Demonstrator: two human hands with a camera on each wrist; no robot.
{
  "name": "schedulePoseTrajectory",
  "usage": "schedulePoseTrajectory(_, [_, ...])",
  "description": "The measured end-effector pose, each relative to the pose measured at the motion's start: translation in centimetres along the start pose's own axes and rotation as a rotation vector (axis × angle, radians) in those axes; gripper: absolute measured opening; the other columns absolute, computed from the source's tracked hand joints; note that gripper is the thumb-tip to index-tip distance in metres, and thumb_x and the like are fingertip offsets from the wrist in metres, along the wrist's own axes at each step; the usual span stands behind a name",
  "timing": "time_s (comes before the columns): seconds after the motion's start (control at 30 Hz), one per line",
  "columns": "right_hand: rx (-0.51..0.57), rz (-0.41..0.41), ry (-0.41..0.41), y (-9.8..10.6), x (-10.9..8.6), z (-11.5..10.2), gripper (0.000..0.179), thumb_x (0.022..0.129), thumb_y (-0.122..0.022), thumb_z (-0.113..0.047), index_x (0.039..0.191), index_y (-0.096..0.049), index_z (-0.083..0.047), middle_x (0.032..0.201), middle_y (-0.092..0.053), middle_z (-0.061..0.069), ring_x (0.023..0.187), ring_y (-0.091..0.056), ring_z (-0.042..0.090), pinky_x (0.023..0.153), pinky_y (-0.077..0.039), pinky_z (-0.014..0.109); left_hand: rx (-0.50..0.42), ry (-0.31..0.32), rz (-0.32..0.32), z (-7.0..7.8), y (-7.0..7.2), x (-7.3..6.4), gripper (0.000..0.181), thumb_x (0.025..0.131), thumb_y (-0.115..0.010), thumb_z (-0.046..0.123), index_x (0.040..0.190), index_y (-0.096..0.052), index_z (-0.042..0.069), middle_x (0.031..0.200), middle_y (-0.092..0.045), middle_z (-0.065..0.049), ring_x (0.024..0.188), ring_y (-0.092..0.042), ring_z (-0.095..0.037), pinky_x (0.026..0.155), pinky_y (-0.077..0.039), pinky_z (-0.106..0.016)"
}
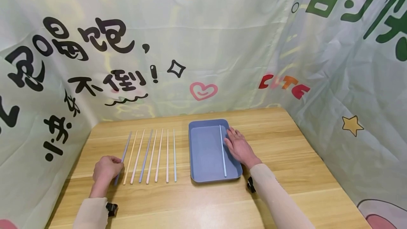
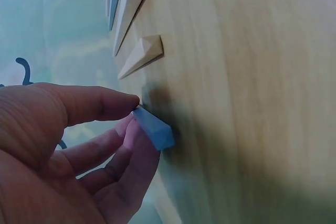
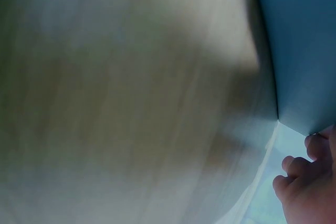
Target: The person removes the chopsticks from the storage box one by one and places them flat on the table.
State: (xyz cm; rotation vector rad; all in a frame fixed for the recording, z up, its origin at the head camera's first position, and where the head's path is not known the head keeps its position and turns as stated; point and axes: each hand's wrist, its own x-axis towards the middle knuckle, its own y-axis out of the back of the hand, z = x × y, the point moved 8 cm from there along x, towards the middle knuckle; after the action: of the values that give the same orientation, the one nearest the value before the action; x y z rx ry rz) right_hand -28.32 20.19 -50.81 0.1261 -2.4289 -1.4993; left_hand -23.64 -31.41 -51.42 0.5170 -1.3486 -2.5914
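Observation:
At the left end of a row of chopsticks, my left hand pinches a blue-violet chopstick between thumb and fingers. Its blunt blue end sticks out past the fingertips in the left wrist view. Just right of it lies a yellowish chopstick. My right hand rests on the right rim of a blue rectangular tray, fingers extended. One light blue chopstick lies lengthwise in the tray, near that hand. In the right wrist view only part of the fingers shows beside the tray wall.
Several more chopsticks lie roughly parallel between the left hand and the tray, among them a violet one, a pink one and a pale blue one. Printed cloth hangs around the wooden table.

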Motion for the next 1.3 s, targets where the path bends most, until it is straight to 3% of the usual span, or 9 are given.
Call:
schedulePoseTrajectory(0.2, [-0.008, -0.016, -0.006, 0.0, 0.1, 0.0, 0.057, 0.113, -0.047, -0.030, 0.155, -0.043, 0.009, 0.166, -0.036, 0.027, 0.152, -0.035, 0.053, 0.126, -0.028, 0.064, -0.002, -0.009, -0.017, 0.3, -0.1, -0.2, 0.033, 0.093, -0.065, 0.025, 0.112, -0.073, -0.001, 0.117, -0.070, -0.028, 0.089, -0.066, -0.035, 0.059, -0.046, -0.035])
schedulePoseTrajectory(0.33, [-0.016, -0.014, -0.004, -0.1, 0.1, 0.2, 0.057, 0.113, -0.047, -0.029, 0.154, -0.043, 0.009, 0.166, -0.036, 0.028, 0.152, -0.035, 0.054, 0.126, -0.028, 0.065, -0.025, -0.032, 0.042, 1.7, 0.1, -0.4, 0.044, 0.097, -0.057, 0.027, 0.126, -0.068, -0.005, 0.128, -0.067, -0.033, 0.095, -0.067, -0.042, 0.061, -0.049, -0.037])
schedulePoseTrajectory(0.4, [-0.014, -0.011, 0.000, -0.1, 0.1, 0.1, 0.056, 0.113, -0.047, -0.029, 0.154, -0.044, 0.010, 0.166, -0.036, 0.028, 0.151, -0.035, 0.054, 0.125, -0.028, 0.066, -0.056, -0.076, 0.106, 3.2, 0.1, -0.6, 0.045, 0.099, -0.056, 0.026, 0.129, -0.067, -0.006, 0.126, -0.068, -0.033, 0.099, -0.068, -0.045, 0.066, -0.052, -0.042])
schedulePoseTrajectory(0.53, [-0.005, -0.014, -0.003, -0.1, 0.1, 0.0, 0.057, 0.113, -0.047, -0.030, 0.154, -0.043, 0.009, 0.166, -0.036, 0.028, 0.152, -0.035, 0.054, 0.125, -0.028, 0.065, -0.152, -0.207, 0.244, 7.0, 0.1, -1.3, 0.036, 0.099, -0.062, 0.019, 0.121, -0.071, -0.008, 0.107, -0.076, -0.028, 0.096, -0.071, -0.045, 0.080, -0.053, -0.052])
schedulePoseTrajectory(0.63, [0.002, -0.024, -0.015, -0.1, 0.0, 0.0, 0.058, 0.114, -0.045, -0.031, 0.155, -0.042, 0.008, 0.166, -0.035, 0.027, 0.153, -0.034, 0.053, 0.126, -0.027, 0.064, -0.197, -0.299, 0.296, 10.0, -0.3, -2.0, 0.031, 0.097, -0.064, 0.014, 0.116, -0.074, -0.009, 0.099, -0.077, -0.025, 0.091, -0.073, -0.043, 0.084, -0.052, -0.054])
schedulePoseTrajectory(0.83, [0.007, -0.037, -0.024, -0.2, 0.0, 0.1, 0.058, 0.114, -0.044, -0.032, 0.156, -0.041, 0.007, 0.168, -0.034, 0.026, 0.153, -0.033, 0.052, 0.127, -0.027, 0.064, -0.245, -0.405, 0.263, 14.7, -2.2, -3.3, 0.029, 0.099, -0.065, 0.010, 0.118, -0.074, -0.010, 0.101, -0.078, -0.026, 0.093, -0.076, -0.044, 0.089, -0.058, -0.057])
schedulePoseTrajectory(1.3, [-0.007, -0.044, -0.028, -0.2, 0.1, 0.3, 0.058, 0.114, -0.044, -0.032, 0.157, -0.041, 0.007, 0.168, -0.034, 0.026, 0.154, -0.033, 0.051, 0.127, -0.027, 0.063, -0.318, -0.559, 0.149, 21.9, -7.4, -5.6, 0.028, 0.097, -0.073, 0.015, 0.117, -0.078, -0.003, 0.100, -0.081, -0.018, 0.091, -0.079, -0.034, 0.083, -0.063, -0.048])
